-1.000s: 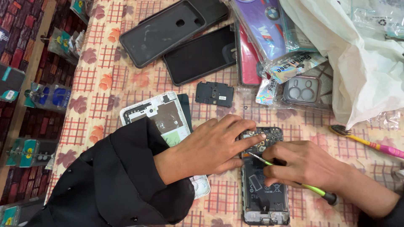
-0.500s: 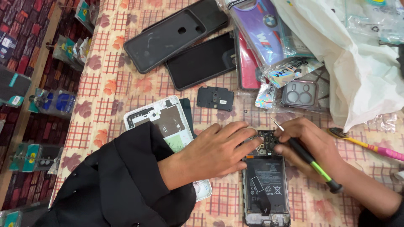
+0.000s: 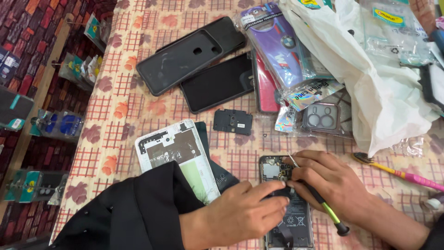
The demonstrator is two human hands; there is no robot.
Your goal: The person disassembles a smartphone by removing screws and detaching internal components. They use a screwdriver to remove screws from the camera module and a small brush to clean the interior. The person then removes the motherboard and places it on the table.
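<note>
Right hand (image 3: 330, 183) gripping screwdriver (image 3: 323, 203), tip seemingly on opened phone (image 3: 284, 203)

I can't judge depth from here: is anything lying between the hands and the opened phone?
Nothing visible. The left hand rests on the opened phone, and the right hand holds a green screwdriver at its upper end.

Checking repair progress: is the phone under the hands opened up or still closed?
Opened: the dark phone lies back cover off, battery and circuit board exposed, under the left hand and right hand.
</note>
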